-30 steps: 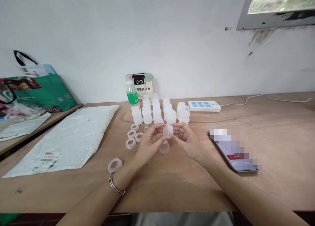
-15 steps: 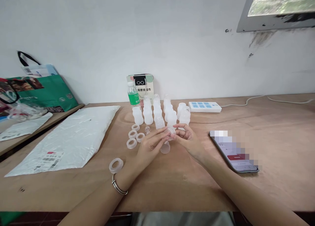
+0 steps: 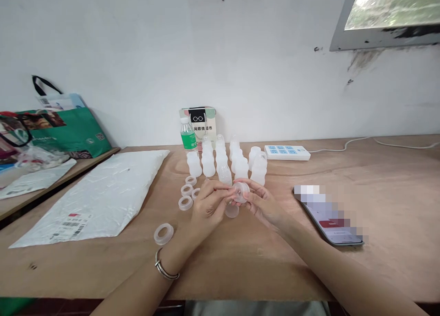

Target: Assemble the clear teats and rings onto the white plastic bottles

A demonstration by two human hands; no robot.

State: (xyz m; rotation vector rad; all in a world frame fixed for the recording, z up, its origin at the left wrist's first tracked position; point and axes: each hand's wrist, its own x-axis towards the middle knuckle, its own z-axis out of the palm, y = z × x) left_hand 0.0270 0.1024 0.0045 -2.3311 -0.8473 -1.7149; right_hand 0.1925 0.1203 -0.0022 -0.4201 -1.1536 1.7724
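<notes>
Both hands meet over the middle of the wooden table (image 3: 240,261). My left hand (image 3: 209,206) and my right hand (image 3: 261,203) together pinch a small translucent plastic ring cap (image 3: 240,191) between their fingertips. A clear cup-shaped piece (image 3: 232,210) stands on the table right under them. Behind the hands stands a cluster of several small translucent bottles (image 3: 227,162). Three loose plastic rings (image 3: 187,194) lie left of my left hand, and a larger ring (image 3: 163,233) lies near my left wrist, which wears a metal bangle (image 3: 165,270).
A smartphone (image 3: 330,215) lies to the right. A white power strip (image 3: 287,152) with its cable sits at the back. A green-labelled water bottle (image 3: 188,137) and a small box (image 3: 199,121) stand by the wall. A white plastic mailer (image 3: 99,192) and a green bag (image 3: 58,128) are on the left.
The hands have stayed together on the ring cap and turned it slightly between the fingers. The view has shifted a little, so everything sits a bit lower and to the right.
</notes>
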